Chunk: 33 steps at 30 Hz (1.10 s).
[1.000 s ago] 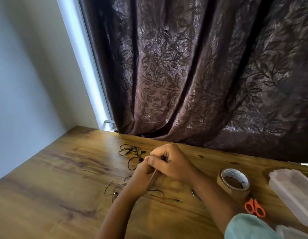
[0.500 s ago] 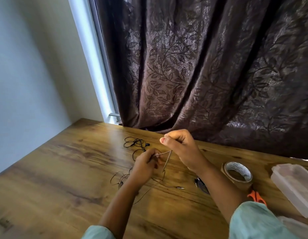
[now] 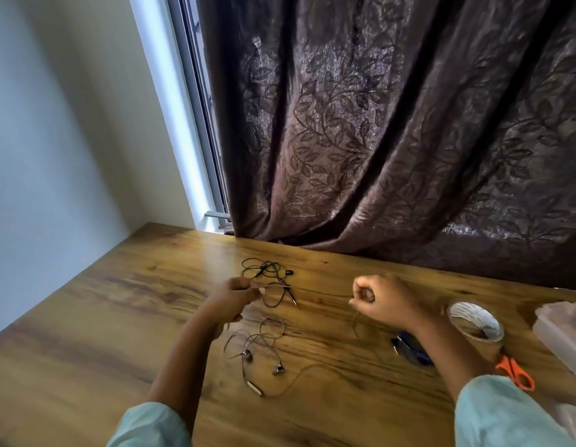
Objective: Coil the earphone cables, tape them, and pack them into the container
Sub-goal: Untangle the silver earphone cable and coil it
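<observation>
A thin earphone cable [image 3: 322, 293] runs taut between my two hands above the wooden table [image 3: 103, 333]. My left hand [image 3: 235, 296] pinches one end of it. My right hand [image 3: 381, 300], a fist, grips the other part. The same cable trails down to two earbuds [image 3: 262, 362] and an inline remote [image 3: 254, 388] lying near me. A second, black earphone tangle [image 3: 269, 274] lies beyond my left hand. A roll of brown tape [image 3: 475, 325] stands right of my right hand. The clear plastic container [image 3: 562, 337] sits at the far right edge.
Orange-handled scissors [image 3: 515, 374] lie near the tape roll. A small dark blue object [image 3: 411, 348] rests partly under my right forearm. A dark patterned curtain [image 3: 393, 140] hangs along the table's far edge, and a wall stands at the left.
My hands have moved apart, the right hand going right, and the cable is now stretched out between them. The camera view has shifted, showing the earbuds near me.
</observation>
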Tool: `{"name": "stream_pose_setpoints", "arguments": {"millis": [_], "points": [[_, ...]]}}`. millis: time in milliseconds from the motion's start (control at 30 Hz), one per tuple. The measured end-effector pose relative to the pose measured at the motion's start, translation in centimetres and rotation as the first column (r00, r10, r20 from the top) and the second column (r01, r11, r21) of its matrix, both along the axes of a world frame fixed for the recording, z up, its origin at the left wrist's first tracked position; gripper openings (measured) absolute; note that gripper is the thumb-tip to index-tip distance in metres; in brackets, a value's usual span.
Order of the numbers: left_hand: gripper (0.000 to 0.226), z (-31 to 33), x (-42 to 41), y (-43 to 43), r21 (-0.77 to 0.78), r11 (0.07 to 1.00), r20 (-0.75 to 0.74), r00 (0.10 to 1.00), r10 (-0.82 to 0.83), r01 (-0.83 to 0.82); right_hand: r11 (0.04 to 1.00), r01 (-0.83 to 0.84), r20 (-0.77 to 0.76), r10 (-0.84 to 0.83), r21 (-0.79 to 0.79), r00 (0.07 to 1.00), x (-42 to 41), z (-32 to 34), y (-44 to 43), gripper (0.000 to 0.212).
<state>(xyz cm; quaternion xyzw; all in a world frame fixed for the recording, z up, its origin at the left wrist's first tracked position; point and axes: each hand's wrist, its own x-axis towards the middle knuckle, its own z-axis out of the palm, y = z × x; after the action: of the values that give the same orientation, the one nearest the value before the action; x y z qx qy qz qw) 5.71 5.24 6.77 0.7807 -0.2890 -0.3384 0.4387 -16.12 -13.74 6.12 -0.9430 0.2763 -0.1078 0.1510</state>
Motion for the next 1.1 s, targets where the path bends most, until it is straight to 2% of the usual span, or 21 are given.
{"name": "stream_pose_setpoints", "arguments": {"millis": [67, 100, 167, 233, 267, 300, 333, 400, 433, 500, 533, 600, 700, 800, 900, 967, 1000, 1033, 1067, 1100], "points": [[0.005, 0.4, 0.1, 0.1, 0.049, 0.988, -0.053, 0.988, -0.142, 0.145, 0.998, -0.034, -0.058, 0.037, 0.056, 0.998, 1.3, -0.3, 1.1, 0.013], [0.005, 0.6, 0.0, 0.0, 0.029, 0.979, -0.086, 0.977, -0.197, 0.2, 0.996, -0.061, -0.062, 0.065, 0.067, 0.996, 2.1, -0.3, 2.0, 0.021], [0.014, 1.0, -0.5, -0.4, -0.095, 0.961, -0.214, 0.938, -0.274, 0.259, 0.988, -0.12, -0.043, 0.125, 0.101, 0.991, 4.2, -0.6, 3.9, 0.051], [0.022, 1.2, -0.9, -0.8, -0.257, 0.928, -0.381, 0.854, -0.354, 0.27, 0.954, -0.178, 0.076, 0.164, 0.242, 0.984, 6.3, -0.3, 5.9, 0.064], [0.024, 1.2, -1.0, -0.9, -0.319, 0.91, -0.428, 0.816, -0.389, 0.267, 0.914, -0.212, 0.175, 0.159, 0.347, 0.972, 7.1, -0.1, 6.6, 0.058], [0.025, 1.1, -0.9, -0.9, -0.358, 0.899, -0.448, 0.797, -0.404, 0.254, 0.844, -0.238, 0.283, 0.107, 0.48, 0.953, 7.7, 0.1, 7.1, 0.046], [0.026, 1.1, -0.8, -0.9, -0.379, 0.896, -0.46, 0.793, -0.4, 0.232, 0.734, -0.265, 0.38, 0.01, 0.626, 0.925, 8.1, 0.5, 7.6, 0.038], [0.026, 1.3, -0.5, -0.7, -0.399, 0.9, -0.482, 0.796, -0.367, 0.174, 0.457, -0.318, 0.457, -0.232, 0.83, 0.859, 8.6, 1.2, 8.0, 0.039], [0.026, 1.3, -0.4, -0.6, -0.412, 0.897, -0.499, 0.785, -0.367, 0.158, 0.377, -0.345, 0.467, -0.304, 0.859, 0.831, 8.5, 1.3, 7.9, 0.038], [0.028, 1.4, -0.1, -0.5, -0.431, 0.89, -0.541, 0.746, -0.389, 0.152, 0.337, -0.352, 0.463, -0.349, 0.873, 0.814, 8.3, 1.3, 7.3, 0.033], [0.03, 1.4, -0.1, -0.6, -0.449, 0.881, -0.558, 0.723, -0.408, 0.151, 0.346, -0.334, 0.454, -0.366, 0.877, 0.812, 8.3, 1.1, 7.0, 0.031], [0.035, 1.2, -0.5, -0.9, -0.53, 0.843, -0.595, 0.669, -0.444, 0.088, 0.425, -0.254, 0.426, -0.381, 0.869, 0.82, 8.4, 0.5, 6.4, 0.025], [0.037, 1.6, -1.4, -1.8, -0.653, 0.732, -0.667, 0.604, -0.437, -0.192, 0.633, -0.1, 0.372, -0.311, 0.767, 0.875, 8.6, -0.4, 5.9, 0.021], [0.028, 1.7, -1.0, -2.9, -0.671, 0.619, -0.71, 0.595, -0.377, -0.408, 0.795, -0.052, 0.297, -0.164, 0.604, 0.941, 8.5, -1.0, 6.2, 0.024], [0.026, 1.6, 0.1, -3.7, -0.657, 0.552, -0.729, 0.619, -0.291, -0.514, 0.857, -0.048, 0.21, -0.071, 0.514, 0.975, 8.2, -1.1, 6.8, 0.026], [0.027, 0.8, 0.7, -4.2, -0.645, 0.582, -0.705, 0.68, -0.203, -0.495, 0.907, -0.048, 0.146, -0.014, 0.419, 0.989, 8.1, -1.2, 6.9, 0.026], [0.029, 0.2, 0.8, -4.4, -0.627, 0.634, -0.658, 0.743, -0.121, -0.453, 0.929, -0.056, 0.102, 0.02, 0.366, 0.995, 8.0, -1.1, 6.8, 0.026], [0.033, -0.6, 1.0, -4.6, -0.609, 0.696, -0.548, 0.836, -0.022, -0.381, 0.944, -0.076, 0.057, 0.061, 0.321, 0.997, 8.0, -0.9, 6.7, 0.025], [0.037, -1.3, 1.0, -4.6, -0.584, 0.76, -0.373, 0.926, 0.06, -0.284, 0.952, -0.095, 0.01, 0.096, 0.29, 0.995, 8.0, -0.5, 6.7, 0.024], [0.04, -1.8, 0.9, -4.6, -0.541, 0.82, -0.199, 0.976, 0.092, -0.188, 0.957, -0.118, -0.026, 0.13, 0.264, 0.991, 7.9, 0.0, 6.6, 0.022]]}}
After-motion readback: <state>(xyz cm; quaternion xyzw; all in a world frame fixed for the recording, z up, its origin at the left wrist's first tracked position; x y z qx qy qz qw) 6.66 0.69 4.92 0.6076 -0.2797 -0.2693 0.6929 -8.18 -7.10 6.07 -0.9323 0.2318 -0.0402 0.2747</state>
